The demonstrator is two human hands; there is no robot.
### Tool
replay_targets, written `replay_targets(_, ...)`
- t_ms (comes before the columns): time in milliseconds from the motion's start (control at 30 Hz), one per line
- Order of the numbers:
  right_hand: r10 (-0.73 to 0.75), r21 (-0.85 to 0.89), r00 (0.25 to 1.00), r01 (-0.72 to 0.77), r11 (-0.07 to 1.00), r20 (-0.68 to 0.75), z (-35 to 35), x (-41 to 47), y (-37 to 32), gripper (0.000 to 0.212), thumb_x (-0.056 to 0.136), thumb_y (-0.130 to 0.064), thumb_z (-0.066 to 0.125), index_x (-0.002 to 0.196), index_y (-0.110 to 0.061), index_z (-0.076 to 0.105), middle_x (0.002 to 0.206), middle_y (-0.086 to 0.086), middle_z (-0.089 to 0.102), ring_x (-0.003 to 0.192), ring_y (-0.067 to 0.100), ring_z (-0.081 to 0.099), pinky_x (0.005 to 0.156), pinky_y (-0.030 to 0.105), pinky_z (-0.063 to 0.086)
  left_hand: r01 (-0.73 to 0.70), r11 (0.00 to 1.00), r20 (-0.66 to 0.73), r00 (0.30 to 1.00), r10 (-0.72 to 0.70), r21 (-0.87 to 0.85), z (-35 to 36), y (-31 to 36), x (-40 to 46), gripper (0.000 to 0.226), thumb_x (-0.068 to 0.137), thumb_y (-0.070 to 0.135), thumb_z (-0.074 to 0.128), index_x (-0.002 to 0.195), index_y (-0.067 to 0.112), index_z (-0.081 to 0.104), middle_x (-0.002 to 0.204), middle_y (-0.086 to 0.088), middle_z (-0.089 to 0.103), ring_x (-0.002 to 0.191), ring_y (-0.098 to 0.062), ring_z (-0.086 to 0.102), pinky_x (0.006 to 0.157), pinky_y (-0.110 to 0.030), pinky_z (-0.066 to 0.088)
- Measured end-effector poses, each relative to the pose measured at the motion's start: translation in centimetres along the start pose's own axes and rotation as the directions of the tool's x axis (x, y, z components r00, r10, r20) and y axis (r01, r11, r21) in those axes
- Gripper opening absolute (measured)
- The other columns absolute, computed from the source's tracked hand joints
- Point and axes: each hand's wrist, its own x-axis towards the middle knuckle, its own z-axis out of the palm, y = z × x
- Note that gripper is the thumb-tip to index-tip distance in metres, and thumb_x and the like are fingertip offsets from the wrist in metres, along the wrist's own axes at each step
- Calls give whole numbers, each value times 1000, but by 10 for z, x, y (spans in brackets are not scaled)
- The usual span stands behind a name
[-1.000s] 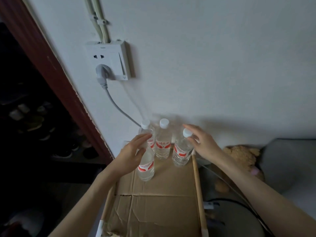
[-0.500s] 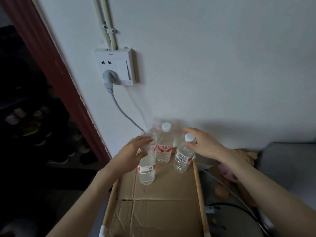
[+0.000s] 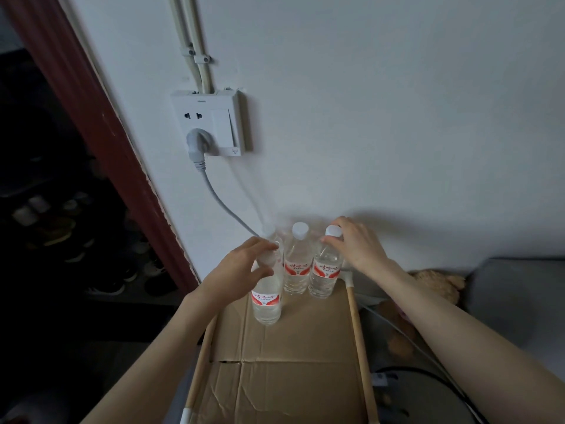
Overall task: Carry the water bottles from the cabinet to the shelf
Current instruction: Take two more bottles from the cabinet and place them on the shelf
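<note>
Cardboard-topped shelf (image 3: 305, 347) by white wall (image 3: 367, 102) (both hands' grip on bottle caps).

Red-and-white labels on three water bottles (image 3: 266, 301), white script too blurred to read

1. Shelf (image 3: 356, 328): wooden side rails left and right, white caps on the rail ends, deck lined with flattened cardboard (image 3: 293, 381), creased, seam running across.
2. On the cardboard, all upright, clear with red-white labels and white caps: front bottle (image 3: 266, 304) at 9 o'clock of the group, nearest the camera.
3. Middle bottle (image 3: 297, 270) at 12 o'clock, by the wall.
4. Right bottle (image 3: 324, 275) at 3 o'clock, just beside the right rail's far end.
5. A fourth bottle (image 3: 270, 232) stands behind the front one, mostly hidden.
</note>
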Motion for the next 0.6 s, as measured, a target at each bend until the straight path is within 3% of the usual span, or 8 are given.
replay_targets(200,-22,126,989,3,992,148,-8,2,7,31,85,-23,60,113,-15,50,111,3,56,94,18,51,79,31,43,1,1000,-40,999,-2,-12,0,-3,4,39,80,-2,60,117,12,57,119,-2,57,105,-20,55,90,-30,45)
replay_targets(367,-53,96,990,41,995,129,-6,4,4,31,89,-16,54,119,-12,47,121,6,53,104,21,51,88,35,43,-20,999,-65,998,22,29,1,-3,8,38,80,-2,60,116,11,57,118,-3,57,102,-21,55,85,-24,42)
replay_targets(600,-55,103,992,43,994,115,-5,6,5,33,89,-14,55,120,-12,47,122,6,54,106,21,51,85,29,39,-45,994,-76,996,53,104,3,-1,10,40,80,-6,56,118,8,55,122,-6,56,110,-23,51,88,-25,41)
